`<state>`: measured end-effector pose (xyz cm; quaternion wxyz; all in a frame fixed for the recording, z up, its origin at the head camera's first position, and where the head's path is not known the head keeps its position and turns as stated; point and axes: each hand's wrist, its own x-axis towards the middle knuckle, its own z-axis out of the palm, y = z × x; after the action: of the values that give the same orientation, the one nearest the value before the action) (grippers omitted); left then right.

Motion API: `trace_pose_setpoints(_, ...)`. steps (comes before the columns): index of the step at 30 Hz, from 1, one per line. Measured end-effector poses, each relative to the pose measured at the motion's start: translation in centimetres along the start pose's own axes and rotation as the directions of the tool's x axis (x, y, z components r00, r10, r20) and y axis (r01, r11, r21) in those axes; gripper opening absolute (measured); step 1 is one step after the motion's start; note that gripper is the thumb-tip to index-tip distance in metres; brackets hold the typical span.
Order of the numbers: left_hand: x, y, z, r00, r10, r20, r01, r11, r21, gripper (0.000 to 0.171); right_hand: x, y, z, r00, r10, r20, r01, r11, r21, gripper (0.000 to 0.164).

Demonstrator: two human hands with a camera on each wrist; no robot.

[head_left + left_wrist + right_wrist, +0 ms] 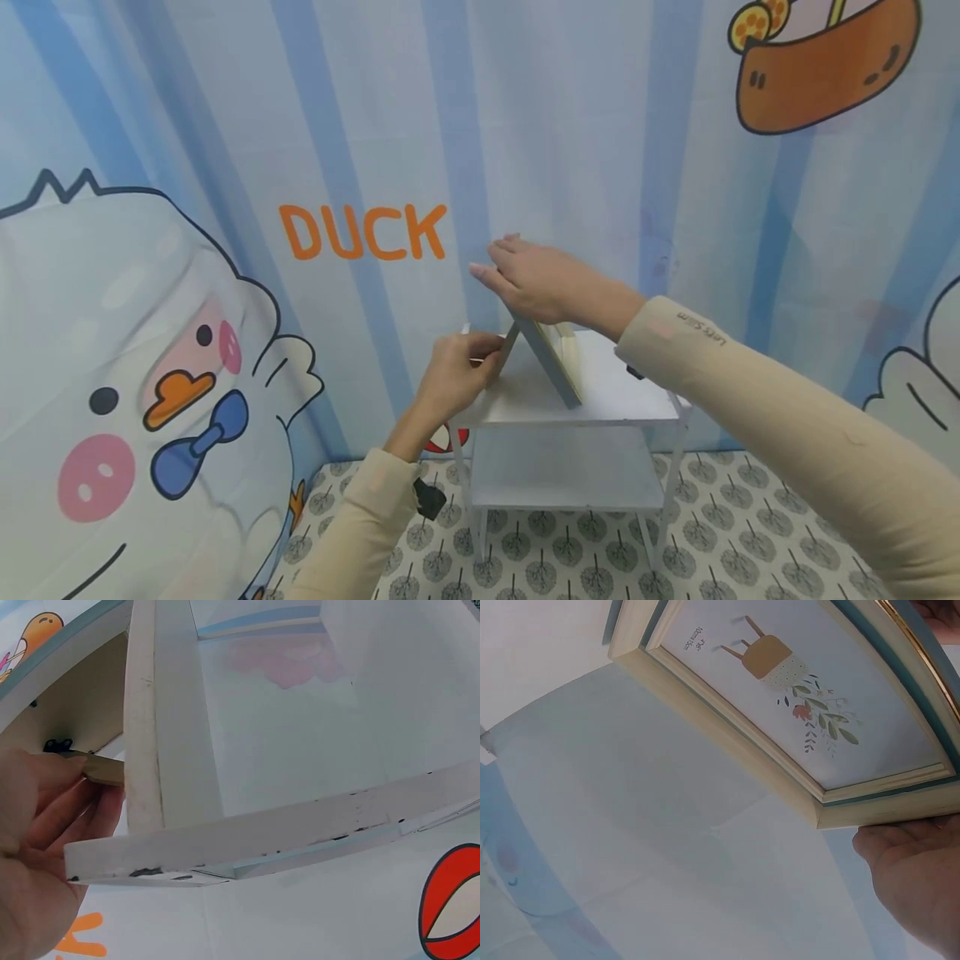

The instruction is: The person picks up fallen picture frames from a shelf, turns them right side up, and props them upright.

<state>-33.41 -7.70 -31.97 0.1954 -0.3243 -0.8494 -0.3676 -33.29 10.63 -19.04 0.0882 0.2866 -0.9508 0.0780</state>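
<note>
A picture frame (551, 364) stands tilted on the top of a small white rack (630, 392). Its cream and teal border surrounds a print (780, 682) of a chair-like pot with leaves in the right wrist view. Behind the frame, my left hand (453, 375) pinches the brown support leg (105, 770) between thumb and fingers. My right hand (543, 279) lies over the frame's upper edge, its fingers extended and pointing left. From the right wrist, its palm shows against the frame's border.
The rack has a lower shelf (566, 471) and thin white legs, with chipped paint along one edge. A striped curtain (390, 100) with cartoon prints hangs right behind it. Under the rack, the floor (720, 517) is covered in a tree pattern.
</note>
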Motion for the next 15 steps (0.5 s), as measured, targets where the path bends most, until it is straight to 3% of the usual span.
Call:
trace_pose_setpoints(9,-0.5,0.6,-0.1,0.998,-0.042,-0.054,0.041,0.999,-0.022,0.029,-0.4,0.9,0.1,0.993,-0.033,-0.110,0.042,0.996,0.085,0.079)
trace_pose_setpoints(15,-1.1,1.7,-0.6,0.994,-0.004,-0.110,0.003,1.000,-0.005,0.030,-1.2,3.1,0.2,0.974,0.053,-0.220,-0.001,0.973,0.232,0.073)
